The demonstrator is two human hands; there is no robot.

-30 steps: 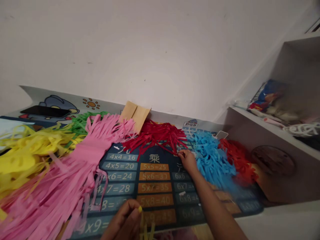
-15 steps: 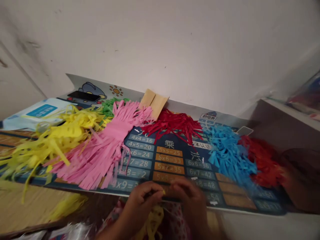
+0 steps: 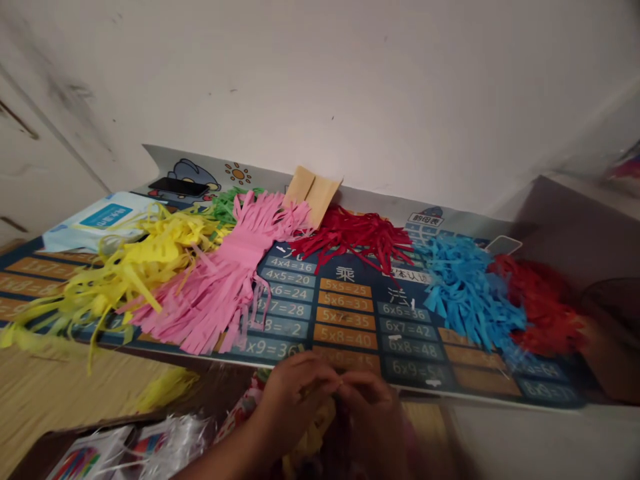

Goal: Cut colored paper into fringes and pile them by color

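Observation:
My left hand (image 3: 297, 400) and my right hand (image 3: 373, 413) meet at the fingertips over the front edge of the table. Their fingers are pinched together around something too small to make out. Yellow paper strips (image 3: 317, 430) hang just below and between them, partly hidden by the hands. Behind the hands, fringed paper lies on a printed multiplication mat (image 3: 345, 339): a yellow bundle (image 3: 155, 257), a large pink bundle (image 3: 215, 290), a dark red one (image 3: 357, 237) and a blue one (image 3: 467, 287).
A red fringe bundle (image 3: 543, 307) lies at the right near a dark box (image 3: 575, 247). A pack of wipes (image 3: 107, 220), a black phone (image 3: 179, 187) and a folded brown paper (image 3: 314, 193) lie along the back. Plastic packets (image 3: 150, 450) sit at the lower left.
My hands have come closer, and their fingertips now meet. The whole view has shifted a little, with the table's things appearing slightly higher and further right.

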